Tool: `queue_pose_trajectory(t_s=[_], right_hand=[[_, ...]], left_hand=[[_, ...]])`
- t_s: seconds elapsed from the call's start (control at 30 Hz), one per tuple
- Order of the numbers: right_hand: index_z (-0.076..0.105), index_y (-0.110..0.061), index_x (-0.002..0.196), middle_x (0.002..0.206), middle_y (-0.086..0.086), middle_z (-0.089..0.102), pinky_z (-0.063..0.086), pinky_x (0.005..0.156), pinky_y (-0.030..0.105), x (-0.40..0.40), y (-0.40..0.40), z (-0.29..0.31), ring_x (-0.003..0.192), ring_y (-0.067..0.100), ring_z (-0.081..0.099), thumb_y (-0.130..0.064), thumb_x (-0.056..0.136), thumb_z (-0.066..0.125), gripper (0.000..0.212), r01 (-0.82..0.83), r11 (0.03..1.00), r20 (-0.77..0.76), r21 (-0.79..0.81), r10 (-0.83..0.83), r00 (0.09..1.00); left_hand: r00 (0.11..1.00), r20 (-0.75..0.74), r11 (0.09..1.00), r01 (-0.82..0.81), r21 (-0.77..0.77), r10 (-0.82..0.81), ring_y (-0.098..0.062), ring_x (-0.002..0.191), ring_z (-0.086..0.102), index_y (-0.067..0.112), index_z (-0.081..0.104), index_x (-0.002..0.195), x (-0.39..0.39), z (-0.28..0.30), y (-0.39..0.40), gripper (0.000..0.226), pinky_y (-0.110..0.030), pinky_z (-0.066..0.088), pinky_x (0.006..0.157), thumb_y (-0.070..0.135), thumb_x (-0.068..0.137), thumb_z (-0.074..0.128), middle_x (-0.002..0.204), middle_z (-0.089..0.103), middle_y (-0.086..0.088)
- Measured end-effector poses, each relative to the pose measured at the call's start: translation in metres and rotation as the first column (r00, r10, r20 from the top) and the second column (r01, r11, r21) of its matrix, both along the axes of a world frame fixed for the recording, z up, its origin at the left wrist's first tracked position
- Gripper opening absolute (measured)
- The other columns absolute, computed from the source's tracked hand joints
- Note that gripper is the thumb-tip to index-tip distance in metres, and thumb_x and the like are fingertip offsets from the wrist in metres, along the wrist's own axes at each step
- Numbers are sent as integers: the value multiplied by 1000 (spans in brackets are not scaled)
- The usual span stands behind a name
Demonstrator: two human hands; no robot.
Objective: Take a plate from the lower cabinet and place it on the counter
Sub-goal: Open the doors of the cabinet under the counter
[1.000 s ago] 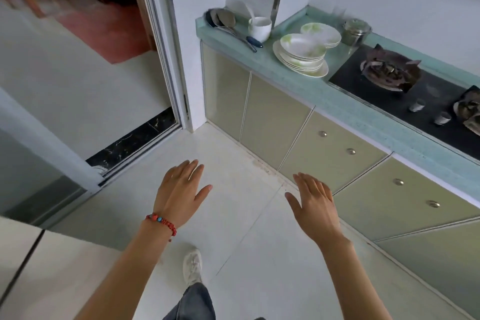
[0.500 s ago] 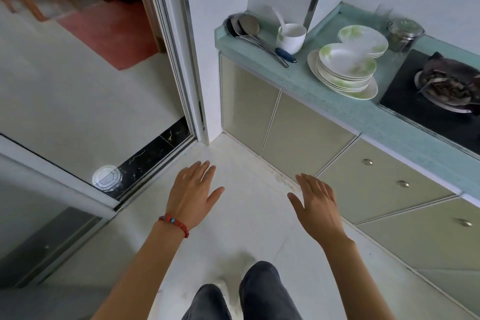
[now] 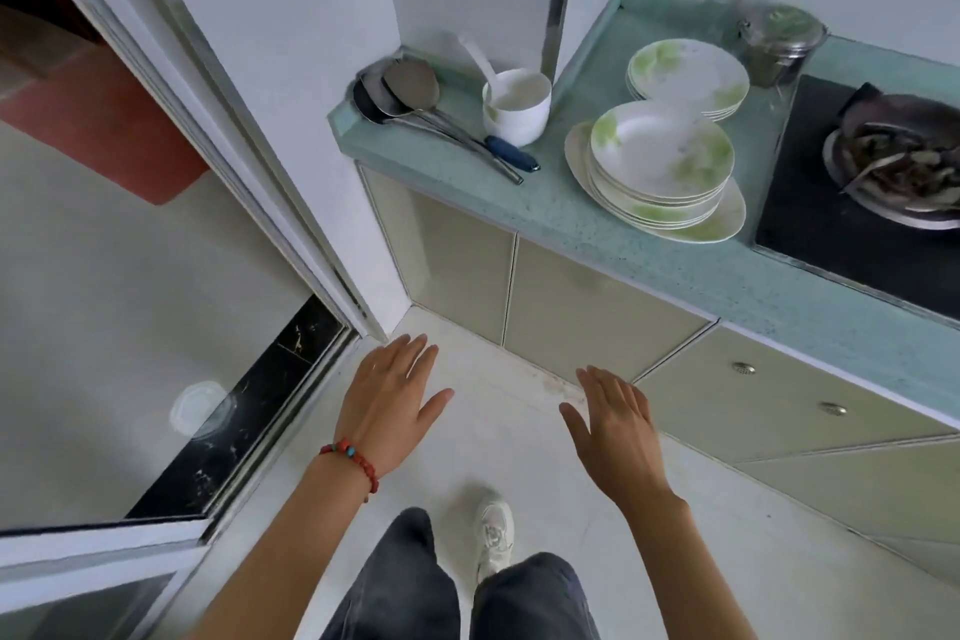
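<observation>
The lower cabinet (image 3: 582, 317) runs under a teal counter (image 3: 691, 270), and its beige doors are closed. A stack of white plates with green marks (image 3: 660, 172) rests on the counter, and a second stack (image 3: 688, 75) lies behind it. My left hand (image 3: 389, 400), with a red bead bracelet at the wrist, hovers over the floor with fingers spread and nothing in it. My right hand (image 3: 613, 426) is also spread and holds nothing, a short way in front of the cabinet doors.
A white cup (image 3: 517, 107) and metal ladles (image 3: 410, 91) lie at the counter's left end. A steel pot (image 3: 782, 44) and a black gas hob (image 3: 852, 203) are to the right. A sliding door frame (image 3: 291, 234) stands to the left. My legs and a white shoe (image 3: 493, 535) are below.
I have stepped closer to the counter, so the cabinet and plates look larger and nearer. Both hands stay spread and empty, and my legs have come into view.
</observation>
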State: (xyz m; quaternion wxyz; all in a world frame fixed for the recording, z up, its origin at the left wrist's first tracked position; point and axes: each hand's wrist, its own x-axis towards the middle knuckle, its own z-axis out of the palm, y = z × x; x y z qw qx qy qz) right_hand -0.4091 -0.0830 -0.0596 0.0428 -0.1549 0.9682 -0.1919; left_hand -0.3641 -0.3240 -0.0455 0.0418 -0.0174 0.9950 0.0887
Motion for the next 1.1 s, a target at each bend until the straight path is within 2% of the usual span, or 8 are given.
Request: queue_pose_trajectory(t_s=[0.37, 0.57, 0.67, 0.7, 0.77, 0.87, 0.97, 1.1], right_hand=[[54, 1, 118, 121, 21, 60, 39, 100, 49, -73, -54, -51, 113, 36, 55, -19, 84, 63, 41, 256, 967, 101, 2, -255, 962], [45, -5, 128, 135, 15, 50, 26, 109, 41, -126, -95, -80, 127, 29, 41, -25, 90, 51, 43, 399, 917, 177, -23, -389, 904], [44, -8, 128, 135, 11, 50, 28, 105, 37, -158, -113, -96, 126, 27, 41, -24, 91, 50, 42, 527, 837, 244, -146, -486, 839], [45, -9, 128, 134, 9, 51, 31, 103, 35, -169, -120, -101, 125, 25, 43, -24, 91, 51, 41, 613, 754, 324, -234, -534, 781], [49, -11, 124, 125, 8, 58, 38, 96, 29, -192, -132, -111, 119, 21, 49, -22, 90, 53, 36, 781, 467, 544, -415, -561, 624], [58, -14, 111, 107, 5, 66, 46, 89, 29, -220, -145, -123, 107, 19, 59, -14, 89, 53, 22, 852, -13, 770, -524, -433, 468], [60, -16, 89, 95, 5, 67, 49, 89, 35, -239, -150, -130, 97, 20, 63, -6, 91, 48, 16, 764, -376, 852, -524, -238, 467], [56, -11, 81, 87, 6, 63, 49, 86, 33, -251, -153, -136, 89, 20, 63, 6, 90, 39, 25, 652, -628, 853, -426, -38, 520]], left_hand=[[969, -8, 967, 249, 50, -249, -38, 109, 59, -1, 60, 110, -136, -54, -30, 45, -54, 46, 90, 25, 75, 72, 119, 63, -21], [933, -51, 929, 359, 92, -356, -37, 107, 60, -1, 59, 110, -213, -98, -55, 42, -51, 48, 89, 27, 79, 67, 116, 64, -21], [986, -15, 880, 155, 449, -166, -31, 111, 57, 1, 57, 115, -242, -118, -52, 38, -39, 45, 94, 21, 84, 63, 119, 62, -18], [997, 77, 774, -30, 633, -25, -27, 111, 57, 4, 57, 116, -251, -123, -47, 35, -30, 44, 93, 20, 85, 62, 119, 62, -14], [916, 357, 412, -401, 818, 183, -21, 108, 58, 9, 57, 116, -270, -130, -36, 30, -22, 46, 86, 19, 87, 58, 114, 64, -8], [793, 557, -49, -564, 825, 246, -22, 104, 59, 12, 60, 104, -293, -139, -21, 16, -30, 49, 82, 14, 89, 55, 107, 64, -6], [786, 592, -297, -531, 794, 178, -18, 94, 62, 19, 63, 80, -309, -141, -15, 19, -29, 50, 77, 7, 89, 51, 83, 68, 4], [801, 598, -491, -504, 710, 43, -10, 86, 63, 17, 63, 82, -316, -148, -15, 25, -26, 51, 80, -2, 87, 47, 89, 63, 1]])
